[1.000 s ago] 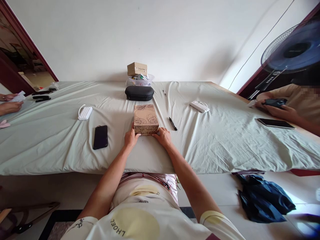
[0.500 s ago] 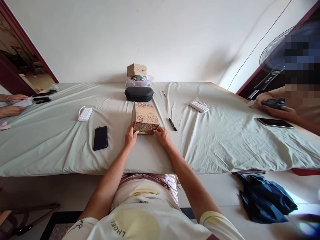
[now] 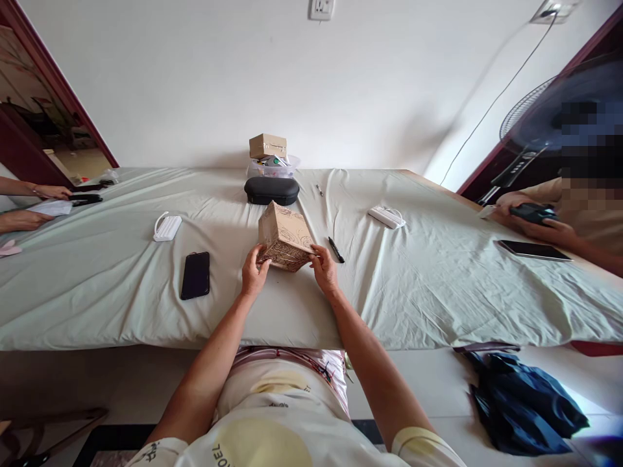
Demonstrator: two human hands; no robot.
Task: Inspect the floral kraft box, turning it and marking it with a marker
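Note:
A brown cardboard box (image 3: 283,235) printed with dark line drawings is tilted up off the cloth-covered table (image 3: 121,279). My left hand (image 3: 254,274) grips its near left corner. My right hand (image 3: 324,267) holds its near right side, fingers curled against the box. A black marker (image 3: 335,249) lies just right of my right hand. A black phone (image 3: 195,275) lies face down to the left of my left hand.
A black case (image 3: 271,190) lies beyond the box, with a plastic tub and a small carton (image 3: 267,146) behind it. White devices (image 3: 167,227) (image 3: 387,216) rest left and right. Other people's hands (image 3: 523,213) (image 3: 29,219) work at both ends. A tablet (image 3: 533,250), a fan and a dark bag (image 3: 525,402) are at right.
The box lay flat on the table; both my hands have lifted and turned it so one corner points up. The view has tilted slightly upward.

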